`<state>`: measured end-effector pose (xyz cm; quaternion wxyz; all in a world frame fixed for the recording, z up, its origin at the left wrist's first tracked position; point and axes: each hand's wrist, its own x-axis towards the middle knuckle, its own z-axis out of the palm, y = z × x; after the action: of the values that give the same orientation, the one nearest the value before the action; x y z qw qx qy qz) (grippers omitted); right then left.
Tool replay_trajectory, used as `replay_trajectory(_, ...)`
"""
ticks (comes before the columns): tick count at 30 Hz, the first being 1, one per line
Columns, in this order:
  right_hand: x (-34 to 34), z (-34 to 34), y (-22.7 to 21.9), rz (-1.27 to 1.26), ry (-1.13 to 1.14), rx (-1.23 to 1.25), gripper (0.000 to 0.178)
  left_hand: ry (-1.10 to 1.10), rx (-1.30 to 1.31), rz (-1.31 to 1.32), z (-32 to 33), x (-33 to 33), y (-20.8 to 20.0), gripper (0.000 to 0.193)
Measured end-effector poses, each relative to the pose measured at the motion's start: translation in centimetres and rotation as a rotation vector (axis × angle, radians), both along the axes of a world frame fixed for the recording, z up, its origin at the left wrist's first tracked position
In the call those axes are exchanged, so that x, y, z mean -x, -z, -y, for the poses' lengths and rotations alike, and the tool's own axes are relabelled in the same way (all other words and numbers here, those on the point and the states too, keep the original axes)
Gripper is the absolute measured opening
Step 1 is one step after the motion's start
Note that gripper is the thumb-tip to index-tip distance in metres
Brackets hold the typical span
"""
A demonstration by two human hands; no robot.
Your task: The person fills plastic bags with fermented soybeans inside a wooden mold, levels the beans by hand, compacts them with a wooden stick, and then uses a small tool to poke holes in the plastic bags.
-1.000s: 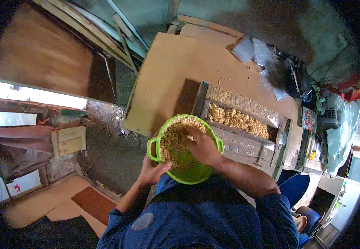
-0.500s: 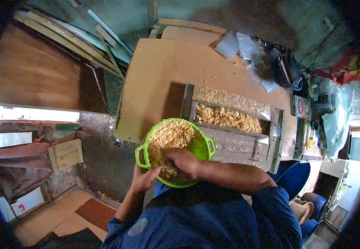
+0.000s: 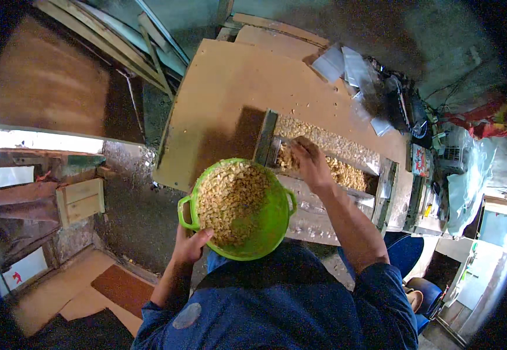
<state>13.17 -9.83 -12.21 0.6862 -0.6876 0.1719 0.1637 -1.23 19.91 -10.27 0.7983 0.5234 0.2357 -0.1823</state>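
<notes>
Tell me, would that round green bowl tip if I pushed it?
The round green two-handled bowl is probably stiff, since it forms a neat circle. It might tip left, where most small pale-yellow pieces lie; they look loose, so could slide.

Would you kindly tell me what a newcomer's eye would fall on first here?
Probably the green basin, held in the left hand near the body and partly filled with pale pieces. Next, perhaps, the right hand at the wooden trough beyond, and the red bundle far right.

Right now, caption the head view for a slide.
Left hand holding a round, lime-green basin of small pale-tan pieces, right hand over a narrow wooden trough.
</notes>
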Motion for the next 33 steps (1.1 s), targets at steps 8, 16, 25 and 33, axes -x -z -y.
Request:
replay_trajectory(8,-0.3,1.0,-0.4,0.495,-0.415,0.844,0.018,-0.063,0.033,-0.028,-0.9,0.5,0.2,0.104)
replay_trajectory(16,-0.6,1.3,1.0,0.717,-0.463,0.924,0.025,-0.097,0.044,0.007,-1.0,0.6,0.5,0.105)
replay_trajectory(25,-0.3,1.7,2.6,0.999,-0.645,0.962,0.026,-0.127,0.027,-0.032,-1.4,0.8,0.3,0.107)
replay_trajectory(33,1.3,4.4,2.1,0.735,-0.475,0.965,0.024,-0.131,0.034,-0.078,-1.6,1.0,0.0,0.103)
